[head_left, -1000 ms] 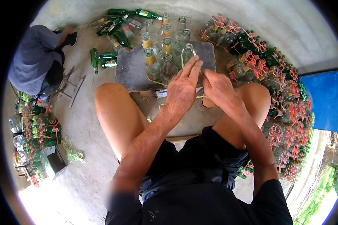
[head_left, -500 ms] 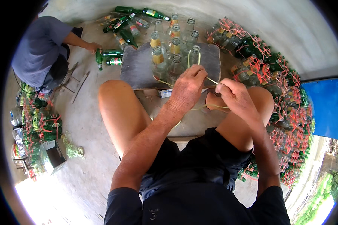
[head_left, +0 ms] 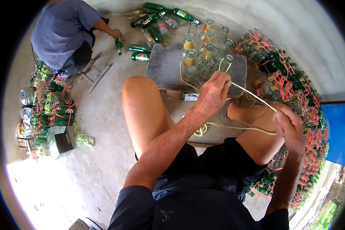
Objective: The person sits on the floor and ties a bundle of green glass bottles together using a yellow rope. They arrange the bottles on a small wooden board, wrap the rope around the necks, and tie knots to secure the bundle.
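The yellow string (head_left: 253,96) runs taut from the cluster of clear glass bottles (head_left: 203,57) on the grey slab (head_left: 163,69) out to the person's right side, with a second strand coming back low across the lap. The left hand (head_left: 212,94) rests against the nearest bottles, fingers curled and pinching the string close to where it loops around the bottle necks. The right hand (head_left: 289,126) is drawn out over the right knee, clenched on the string's far end, pulling both strands tight. A loose coil of the same string lies between the knees on the slab's near edge. To the right, a long bank of green bottles tied in red string (head_left: 295,96) curves along the wall. Loose green bottles (head_left: 149,23) lie on the concrete floor (head_left: 99,134) beyond the slab. At the upper left another person in a blue shirt (head_left: 61,30) crouches, one hand on a green bottle.
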`<state>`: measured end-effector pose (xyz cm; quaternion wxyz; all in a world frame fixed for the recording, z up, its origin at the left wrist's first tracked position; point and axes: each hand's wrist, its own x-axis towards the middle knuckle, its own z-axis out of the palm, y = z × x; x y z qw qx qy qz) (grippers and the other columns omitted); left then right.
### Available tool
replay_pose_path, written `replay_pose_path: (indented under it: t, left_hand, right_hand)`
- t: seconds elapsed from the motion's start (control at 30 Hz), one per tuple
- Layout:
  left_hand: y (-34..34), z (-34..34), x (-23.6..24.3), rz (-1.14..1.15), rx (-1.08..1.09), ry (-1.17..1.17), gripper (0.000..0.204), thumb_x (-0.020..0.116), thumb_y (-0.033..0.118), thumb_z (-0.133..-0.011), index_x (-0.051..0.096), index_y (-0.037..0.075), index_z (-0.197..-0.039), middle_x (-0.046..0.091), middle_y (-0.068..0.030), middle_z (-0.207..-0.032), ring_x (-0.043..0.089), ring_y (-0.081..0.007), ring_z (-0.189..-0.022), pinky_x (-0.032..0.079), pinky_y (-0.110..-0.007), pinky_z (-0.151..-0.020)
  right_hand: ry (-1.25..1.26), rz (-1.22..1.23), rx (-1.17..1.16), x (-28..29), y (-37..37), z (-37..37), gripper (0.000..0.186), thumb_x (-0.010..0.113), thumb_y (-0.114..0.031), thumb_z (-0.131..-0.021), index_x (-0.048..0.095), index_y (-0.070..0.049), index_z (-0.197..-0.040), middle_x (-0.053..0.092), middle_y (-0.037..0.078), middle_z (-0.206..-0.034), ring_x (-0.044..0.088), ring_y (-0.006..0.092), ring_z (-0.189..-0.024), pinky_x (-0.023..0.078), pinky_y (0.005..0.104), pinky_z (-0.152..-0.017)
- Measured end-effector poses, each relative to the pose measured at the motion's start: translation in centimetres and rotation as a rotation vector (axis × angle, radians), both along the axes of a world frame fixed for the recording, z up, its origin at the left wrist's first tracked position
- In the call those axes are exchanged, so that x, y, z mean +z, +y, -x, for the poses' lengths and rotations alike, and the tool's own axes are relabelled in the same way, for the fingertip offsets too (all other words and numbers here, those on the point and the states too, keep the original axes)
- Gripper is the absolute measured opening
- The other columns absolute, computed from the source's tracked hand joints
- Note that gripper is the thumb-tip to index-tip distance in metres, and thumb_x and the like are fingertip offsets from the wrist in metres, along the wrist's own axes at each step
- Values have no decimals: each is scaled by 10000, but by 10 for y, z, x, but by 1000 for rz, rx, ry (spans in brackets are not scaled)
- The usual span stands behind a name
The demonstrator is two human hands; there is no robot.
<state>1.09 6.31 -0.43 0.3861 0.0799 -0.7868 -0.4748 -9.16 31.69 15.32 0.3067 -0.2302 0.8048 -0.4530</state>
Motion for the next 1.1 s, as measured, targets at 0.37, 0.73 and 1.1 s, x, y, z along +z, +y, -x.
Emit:
replay_pose_path:
  t: [0.37, 0.73, 1.1]
  left_hand:
    - [0, -1, -15, -242, -38, -19, 156, 618, 53, -1057, 652, -4, -1199, 676, -107, -1085, 707, -169, -898, 573, -304, -793]
    - [-1, -17, 1, -763, -170, -72, 260, 580, 225, -1118, 670, 1, -1214, 714, -42, -1036, 685, -110, -936, 577, -284, -810]
    - [-14, -35, 5, -1021, -115, 42, 303, 585, 338, -1116, 670, 49, -1085, 695, -54, -1152, 638, -122, -876, 567, -326, -779]
  right_hand:
    - [-27, 381, -113, 43, 43, 17, 311, 539, -164, -1068, 459, -118, -771, 352, -79, -589, 269, 16, -481, 208, 235, -442]
    - [216, 211, -68, 75, -40, 60, 229, 600, -198, -1069, 632, -31, -915, 342, -96, -659, 279, 12, -597, 227, 251, -535]
    - [672, 29, 385, 58, -159, 133, 307, 630, -262, -1070, 689, 9, -937, 560, -15, -737, 490, 97, -688, 410, 312, -634]
